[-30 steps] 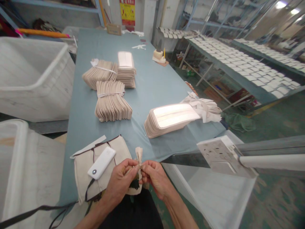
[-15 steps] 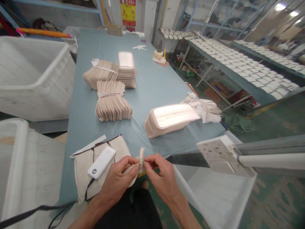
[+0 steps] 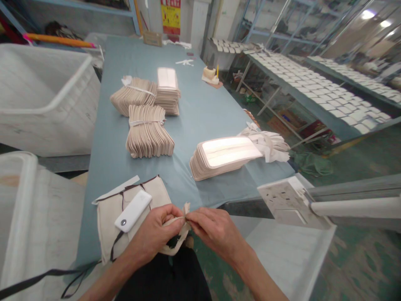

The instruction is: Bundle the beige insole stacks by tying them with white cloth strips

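Observation:
Both hands meet just off the table's near edge, pinching a cream fabric strip that hangs below them in a loop. My left hand is closed on it, thumb against fingers. My right hand is closed on the strip close beside the left fingertips, and a short frayed end sticks up between them. Left of my left hand, a white power bank lies on a cream cloth pouch with dark trim. Ahead of my right hand stands a stack of beige padded pieces.
On the blue-green table are tied beige bundles and a second stack. A bunch of white strips hangs at the right edge. White bins stand left. A socket panel juts out at right.
My right hand has turned over and come up against the left fingertips. Below the hands, the strip now shows as an open loop.

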`<control>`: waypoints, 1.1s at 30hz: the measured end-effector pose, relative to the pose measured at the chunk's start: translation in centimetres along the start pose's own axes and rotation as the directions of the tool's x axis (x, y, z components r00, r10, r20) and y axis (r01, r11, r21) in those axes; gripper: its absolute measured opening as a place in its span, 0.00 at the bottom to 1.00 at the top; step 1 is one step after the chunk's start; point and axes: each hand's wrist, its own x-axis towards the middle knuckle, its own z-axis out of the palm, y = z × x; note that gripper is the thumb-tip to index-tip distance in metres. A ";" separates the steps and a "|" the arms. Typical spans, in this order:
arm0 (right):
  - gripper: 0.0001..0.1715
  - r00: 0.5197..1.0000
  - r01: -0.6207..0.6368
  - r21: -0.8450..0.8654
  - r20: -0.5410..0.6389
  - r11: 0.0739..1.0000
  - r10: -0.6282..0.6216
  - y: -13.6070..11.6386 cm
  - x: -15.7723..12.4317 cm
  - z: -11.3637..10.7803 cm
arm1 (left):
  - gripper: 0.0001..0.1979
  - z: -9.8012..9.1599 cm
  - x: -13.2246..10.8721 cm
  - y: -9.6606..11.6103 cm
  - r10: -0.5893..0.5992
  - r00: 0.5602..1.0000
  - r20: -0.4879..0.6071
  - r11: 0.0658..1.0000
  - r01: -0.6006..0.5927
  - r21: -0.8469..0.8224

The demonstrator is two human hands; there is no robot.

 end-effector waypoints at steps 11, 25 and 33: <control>0.13 0.989 0.131 -0.295 0.102 0.947 -0.105 0.9 0.2 0.9 | 0.16 0.1 -0.4 -0.2 0.099 0.989 -0.109 0.975 -0.074 0.212; 0.14 0.977 0.213 -0.423 0.087 0.881 -0.194 2.0 1.3 2.5 | 0.15 -0.3 0.2 0.9 0.161 0.965 -0.207 0.942 -0.088 0.325; 0.12 0.987 0.134 -0.362 -0.037 0.922 -0.158 1.6 1.2 2.6 | 0.14 0.4 -0.1 0.1 0.304 0.906 -0.293 0.894 -0.165 0.416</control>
